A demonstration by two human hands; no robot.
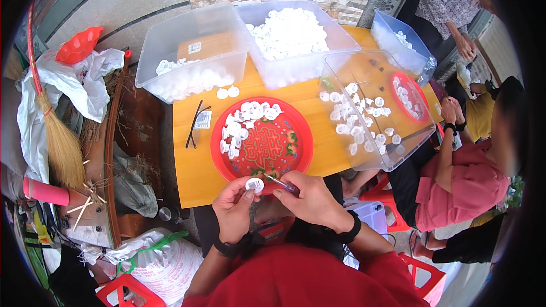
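My left hand pinches a small round white plastic piece between thumb and fingers, its marked face turned up. Closed around the purple handle of a small screwdriver is my right hand; the metal shaft points left toward the white piece, and a gap shows between them. Both hands are over the near rim of a round red tray with a green and gold pattern. Similar white pieces lie heaped along the tray's far and left sides.
Clear plastic bins with white pieces line the far side of the yellow table. Glasses lie left of the tray. A clear bin lid or tub stands right, beside a seated person in pink. A straw broom leans left.
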